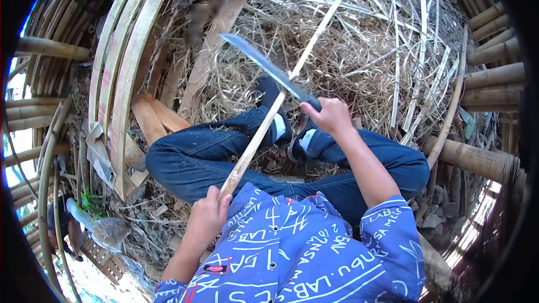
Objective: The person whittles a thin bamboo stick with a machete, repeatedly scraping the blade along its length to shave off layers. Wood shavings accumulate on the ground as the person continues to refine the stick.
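Running diagonally away from the body, a long, thin pale bamboo strip (255, 140) is gripped at its near end by the closed left hand (206, 216), which steadies it. Farther out, the right hand (332, 115) is clenched round a broad grey steel knife (263, 63), its edge laid across the strip as if to pare it. Crossed legs in blue jeans (196, 157) sit beneath. Dry straw and bamboo shavings (359, 62) spread beyond both hands. The knife's handle is mostly hidden in the fist, and the strip's far tip blurs into the litter.
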